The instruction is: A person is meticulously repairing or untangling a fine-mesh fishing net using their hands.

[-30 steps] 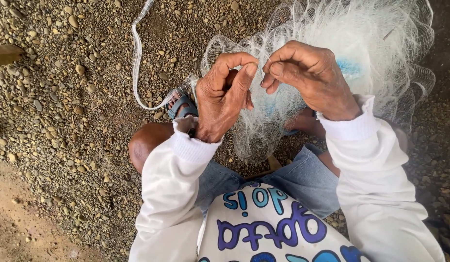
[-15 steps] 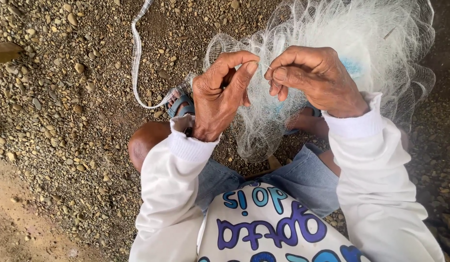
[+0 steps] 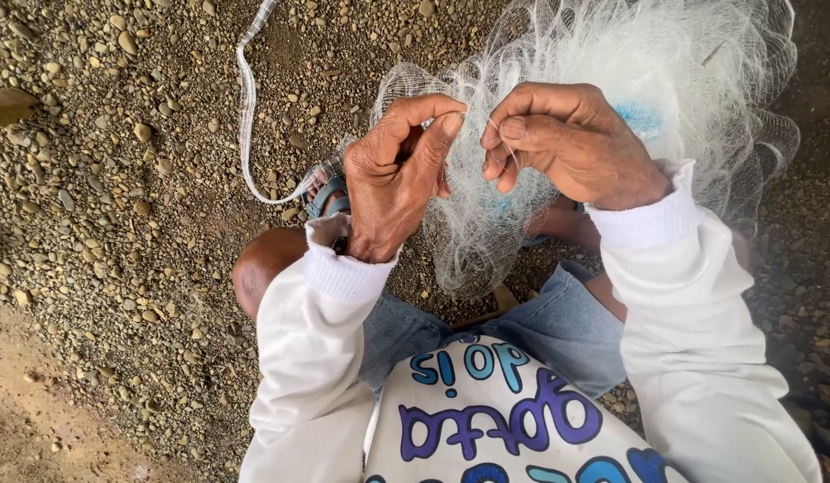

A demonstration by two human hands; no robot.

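A bundle of fine white fishing net (image 3: 647,63) is heaped in front of me and hangs down between my knees. My left hand (image 3: 393,183) pinches a strand of the net between thumb and forefinger. Close beside it, my right hand (image 3: 567,139) pinches the same mesh with its fingers curled, a thin line looping from them. The two hands almost touch at the fingertips. A small blue patch (image 3: 643,116) shows inside the net behind my right hand.
A white band of net edging (image 3: 247,116) trails away over the gravel ground (image 3: 120,179) to the upper left. My bare knee (image 3: 263,268) and a blue sandal (image 3: 330,197) lie under my left hand. A dry leaf (image 3: 8,103) rests at the left edge.
Both hands have shifted slightly while working the mesh; the left thumb and forefinger have closed on the strand. The net has stayed where it was.
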